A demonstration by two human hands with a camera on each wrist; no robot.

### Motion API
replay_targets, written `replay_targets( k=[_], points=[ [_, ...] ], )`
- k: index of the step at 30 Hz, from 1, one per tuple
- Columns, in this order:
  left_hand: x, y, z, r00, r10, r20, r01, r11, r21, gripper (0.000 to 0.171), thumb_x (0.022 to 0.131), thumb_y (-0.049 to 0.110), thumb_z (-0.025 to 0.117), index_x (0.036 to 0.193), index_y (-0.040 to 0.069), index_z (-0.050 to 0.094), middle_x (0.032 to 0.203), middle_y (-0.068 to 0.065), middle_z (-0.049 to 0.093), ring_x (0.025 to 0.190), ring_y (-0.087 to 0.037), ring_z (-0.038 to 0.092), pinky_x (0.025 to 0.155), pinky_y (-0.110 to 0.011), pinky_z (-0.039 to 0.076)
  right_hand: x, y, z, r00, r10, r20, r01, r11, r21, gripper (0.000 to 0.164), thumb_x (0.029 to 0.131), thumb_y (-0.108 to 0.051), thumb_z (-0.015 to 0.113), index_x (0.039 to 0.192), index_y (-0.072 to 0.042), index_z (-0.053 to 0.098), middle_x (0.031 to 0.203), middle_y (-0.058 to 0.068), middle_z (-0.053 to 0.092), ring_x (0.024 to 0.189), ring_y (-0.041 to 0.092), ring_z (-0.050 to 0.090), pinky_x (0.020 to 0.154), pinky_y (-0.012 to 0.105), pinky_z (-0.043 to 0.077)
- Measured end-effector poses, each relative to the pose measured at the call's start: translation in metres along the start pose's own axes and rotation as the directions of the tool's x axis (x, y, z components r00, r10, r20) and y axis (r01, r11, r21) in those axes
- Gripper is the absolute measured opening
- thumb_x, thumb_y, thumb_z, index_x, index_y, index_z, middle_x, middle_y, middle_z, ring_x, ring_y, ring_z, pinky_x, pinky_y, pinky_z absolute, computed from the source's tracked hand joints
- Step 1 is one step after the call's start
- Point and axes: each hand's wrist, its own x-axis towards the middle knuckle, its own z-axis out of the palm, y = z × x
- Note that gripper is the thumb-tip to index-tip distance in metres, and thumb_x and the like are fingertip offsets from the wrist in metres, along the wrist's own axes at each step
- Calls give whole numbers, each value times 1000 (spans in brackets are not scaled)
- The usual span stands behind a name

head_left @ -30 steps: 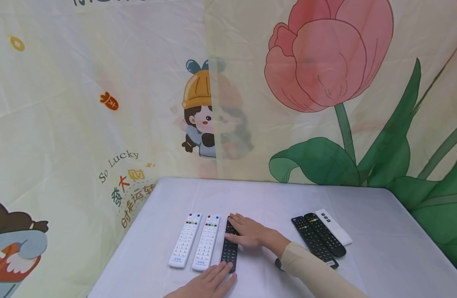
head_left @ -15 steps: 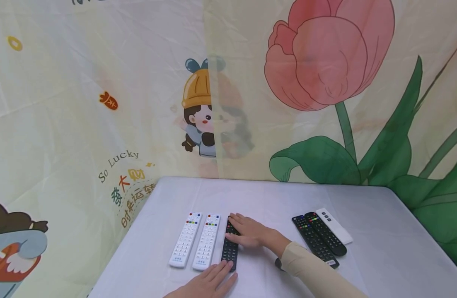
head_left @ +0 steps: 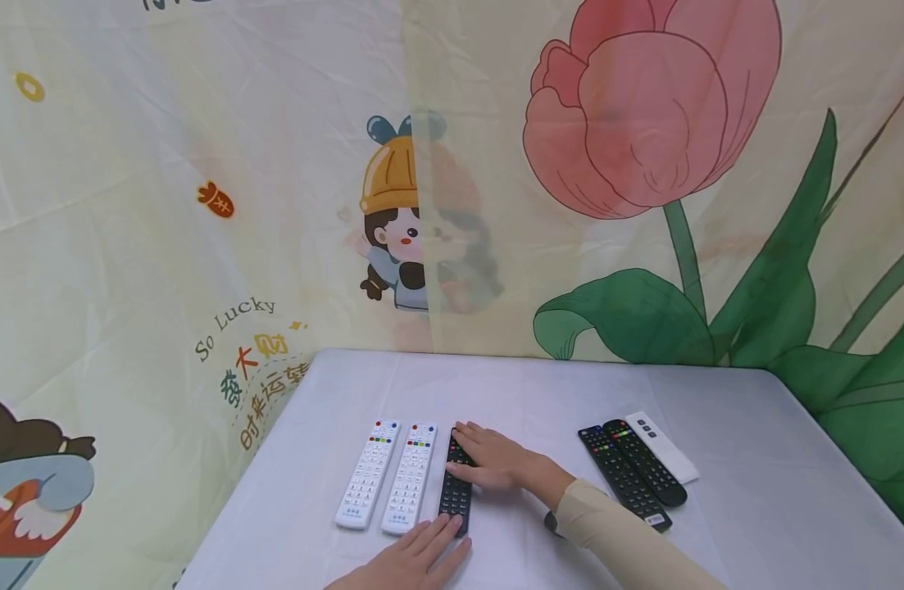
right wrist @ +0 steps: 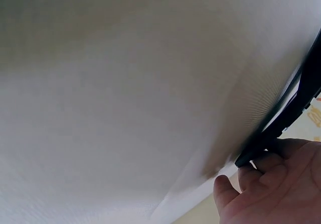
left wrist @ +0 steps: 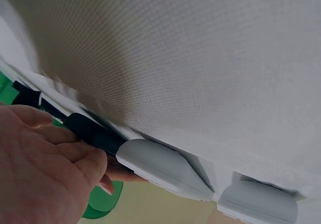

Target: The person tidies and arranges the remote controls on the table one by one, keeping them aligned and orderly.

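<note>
A black remote control lies lengthwise on the white table, just right of two white remote controls. My right hand rests across its far end, fingers extended and thumb over the buttons. At the near end, the fingertips of my left hand touch the same remote with fingers straight. The left wrist view has the black remote by the fingers of the left hand, beside a white remote. In the right wrist view, the right hand's fingers touch the black remote's end.
To the right lie two more black remotes and a white one, side by side and slanted. A dark object is mostly hidden by the right sleeve. A printed cloth hangs behind the table.
</note>
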Motion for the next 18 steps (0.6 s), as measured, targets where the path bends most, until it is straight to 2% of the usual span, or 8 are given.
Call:
replay_targets(
  k=[11, 14, 18],
  points=[
    [0, 3, 0, 999, -8, -41, 9, 1000, 19, 76, 102, 64, 9, 158, 14, 21, 163, -13, 25, 150, -29, 28, 115, -41, 35, 1, 4, 0, 1000, 3, -6, -3, 1000, -7, 78, 99, -67, 28, 157, -15, 28, 165, 2, 23, 153, 23, 21, 121, 47, 24],
    [0, 3, 1, 999, -14, -41, 14, 1000, 6, 76, 102, 64, 10, 158, 14, 21, 163, -14, 25, 150, -29, 27, 115, -42, 35, 1, 4, 1, 1000, 1, -5, -1, 1000, -12, 77, 99, -66, 27, 157, -15, 27, 165, 2, 23, 153, 23, 20, 121, 48, 23],
    [0, 3, 1, 999, -39, -8, 39, 999, -26, 78, 100, 67, 10, 159, 17, 18, 164, -11, 22, 151, -27, 24, 116, -41, 34, 0, 5, 2, 1000, -3, 0, 3, 1000, -12, 76, 100, -65, 27, 157, -15, 27, 165, 2, 22, 153, 24, 19, 121, 49, 22]
  ],
)
